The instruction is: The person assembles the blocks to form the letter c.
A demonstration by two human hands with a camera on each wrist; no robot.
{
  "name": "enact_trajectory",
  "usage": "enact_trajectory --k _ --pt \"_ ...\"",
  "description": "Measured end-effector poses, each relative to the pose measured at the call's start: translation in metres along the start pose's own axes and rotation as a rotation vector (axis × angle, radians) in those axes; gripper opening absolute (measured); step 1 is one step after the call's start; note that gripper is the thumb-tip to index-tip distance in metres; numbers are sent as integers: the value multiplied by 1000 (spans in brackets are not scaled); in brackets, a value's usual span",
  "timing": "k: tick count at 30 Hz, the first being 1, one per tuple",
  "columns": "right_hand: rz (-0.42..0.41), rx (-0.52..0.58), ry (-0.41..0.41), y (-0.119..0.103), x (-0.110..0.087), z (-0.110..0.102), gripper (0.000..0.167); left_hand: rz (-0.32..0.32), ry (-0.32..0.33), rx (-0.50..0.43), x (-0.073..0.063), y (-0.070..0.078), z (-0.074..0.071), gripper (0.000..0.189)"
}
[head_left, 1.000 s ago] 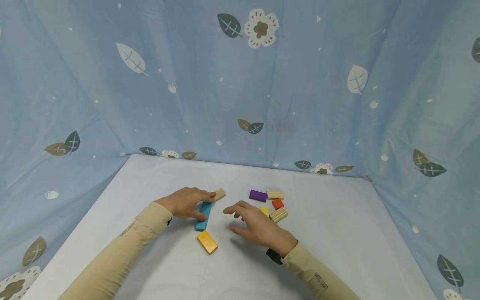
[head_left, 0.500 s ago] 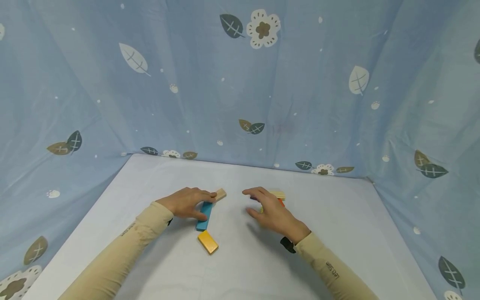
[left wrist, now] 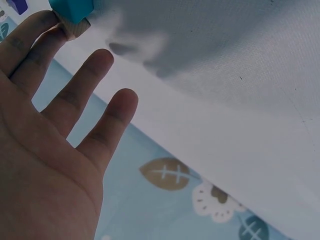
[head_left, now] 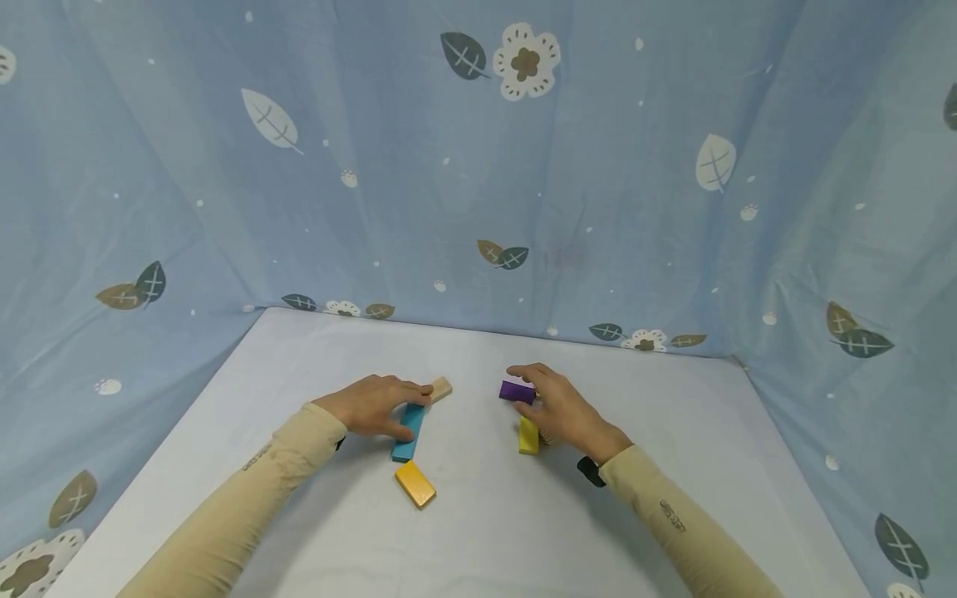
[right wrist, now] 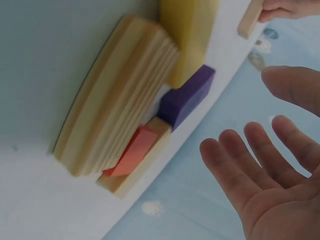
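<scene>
Head view: right grip (head_left: 564, 407) had moved to purple block (head_left: 516, 392) on surface (head_left: 478, 507), fingers parted, holding nothing; purple block seemed within reach. Left grip (head_left: 370, 404), fingers loose, touched blue block (head_left: 414, 418).

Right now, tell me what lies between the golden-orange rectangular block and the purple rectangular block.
The head view shows bare white tabletop between the golden-orange block and the purple block.

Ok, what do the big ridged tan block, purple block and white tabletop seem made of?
Ridged tan block: probably bare matte wood; pale, streaky faces.
Purple block: perhaps painted wood, even colour; no grain shows, so plastic is possible.
White tabletop: seemingly matte cloth; fine weave-like texture.
</scene>
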State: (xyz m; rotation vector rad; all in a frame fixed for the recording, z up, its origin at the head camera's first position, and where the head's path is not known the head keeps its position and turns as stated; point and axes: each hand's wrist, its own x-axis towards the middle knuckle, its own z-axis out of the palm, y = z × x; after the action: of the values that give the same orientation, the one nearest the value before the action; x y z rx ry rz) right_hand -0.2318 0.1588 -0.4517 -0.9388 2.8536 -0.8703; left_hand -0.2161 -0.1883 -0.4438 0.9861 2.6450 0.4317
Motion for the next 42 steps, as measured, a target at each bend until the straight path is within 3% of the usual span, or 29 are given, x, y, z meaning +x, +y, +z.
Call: enact_trajectory --k 22,32,42 --pt "132 -50 -164 18 17 6 57 9 -5 9 1 -2 0 63" --pt "144 -137 -213 13 28 10 54 20 0 17 2 -3 2 63" --pt "96 -204 -232 13 33 13 44 19 7 13 0 -3 1 63"
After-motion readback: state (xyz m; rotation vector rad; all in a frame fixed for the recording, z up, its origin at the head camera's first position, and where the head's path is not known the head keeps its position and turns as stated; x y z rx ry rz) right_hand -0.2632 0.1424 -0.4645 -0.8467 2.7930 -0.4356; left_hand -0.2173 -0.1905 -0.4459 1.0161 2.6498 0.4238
